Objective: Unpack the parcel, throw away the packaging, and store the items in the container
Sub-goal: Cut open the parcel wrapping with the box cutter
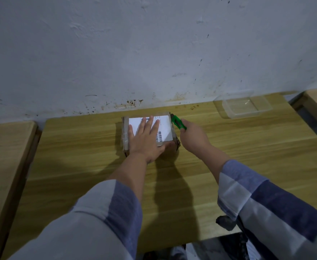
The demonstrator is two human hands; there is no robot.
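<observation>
Container point(246, 107) clear, bare inside, well apart from taped parcel point(150, 131)

A plain, bare workroom or back room — a light wooden table point(82, 166) pushed against a scuffed, stained whitewashed wall point(135, 53), more wooden tabletops point(5, 147) butted on either side, and an empty clear plastic container point(245, 106) beyond the right hand's fingers point(184, 123) — no home furnishings show
</observation>
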